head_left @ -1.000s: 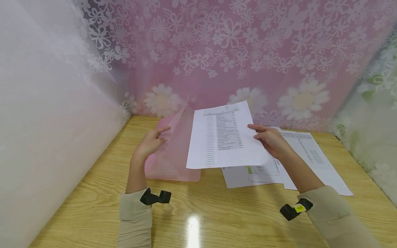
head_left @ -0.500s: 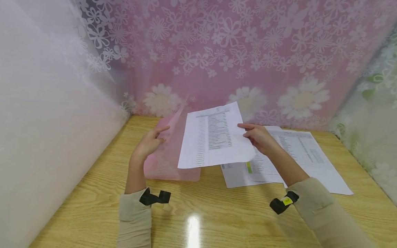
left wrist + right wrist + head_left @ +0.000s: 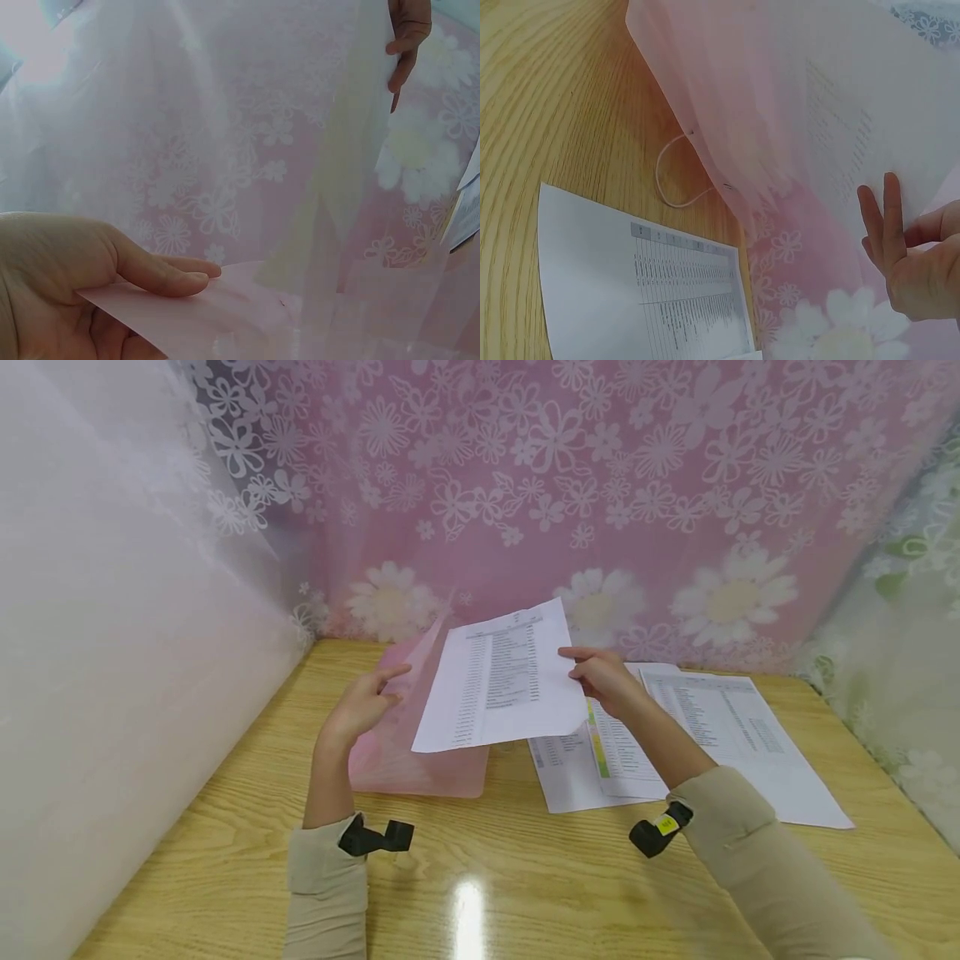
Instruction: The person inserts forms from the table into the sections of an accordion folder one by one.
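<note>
Pink plastic folder point(image 3: 420, 727) lies on the wooden table point(image 3: 525, 877) in the head view; my left hand point(image 3: 363, 702) pinches its top flap up, while my right hand point(image 3: 603, 681) pinches a printed sheet point(image 3: 498, 681) just above the opening. More papers point(image 3: 712, 735) lie to the right. At my left wrist, thumb and fingers point(image 3: 161, 274) grip the flap edge. At my right wrist, fingers point(image 3: 885, 225) press behind the sheet. I judge the flap should stay wide and the sheet slide in flat.
</note>
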{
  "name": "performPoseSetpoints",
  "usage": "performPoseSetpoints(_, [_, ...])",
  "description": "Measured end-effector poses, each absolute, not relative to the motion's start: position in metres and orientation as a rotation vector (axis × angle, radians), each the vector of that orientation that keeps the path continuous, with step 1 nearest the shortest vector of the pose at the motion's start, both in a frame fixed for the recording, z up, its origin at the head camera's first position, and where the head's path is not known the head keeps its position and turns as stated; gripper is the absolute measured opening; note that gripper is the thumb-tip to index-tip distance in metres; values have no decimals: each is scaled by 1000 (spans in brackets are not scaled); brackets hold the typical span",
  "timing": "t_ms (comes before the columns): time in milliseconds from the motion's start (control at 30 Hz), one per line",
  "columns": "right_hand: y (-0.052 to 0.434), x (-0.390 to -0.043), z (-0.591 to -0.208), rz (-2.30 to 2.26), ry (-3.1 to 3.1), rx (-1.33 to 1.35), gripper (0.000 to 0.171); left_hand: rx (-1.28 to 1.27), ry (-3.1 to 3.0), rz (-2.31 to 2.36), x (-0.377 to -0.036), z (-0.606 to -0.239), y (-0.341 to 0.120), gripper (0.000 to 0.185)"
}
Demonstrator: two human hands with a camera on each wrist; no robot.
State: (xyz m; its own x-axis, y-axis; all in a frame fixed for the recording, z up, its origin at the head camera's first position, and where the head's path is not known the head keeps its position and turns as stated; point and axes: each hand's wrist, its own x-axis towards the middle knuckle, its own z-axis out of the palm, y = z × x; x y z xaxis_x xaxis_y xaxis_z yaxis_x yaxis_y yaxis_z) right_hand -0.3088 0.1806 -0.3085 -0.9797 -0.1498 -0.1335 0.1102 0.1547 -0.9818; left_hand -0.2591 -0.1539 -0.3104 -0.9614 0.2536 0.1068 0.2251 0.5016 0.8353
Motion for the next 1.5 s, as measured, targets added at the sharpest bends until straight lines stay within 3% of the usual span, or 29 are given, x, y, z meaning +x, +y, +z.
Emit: performPoseSetpoints(1500, [101,-329,-326,-1931,2237,-38,52,495,2744,1441,-260,-313,-149,47])
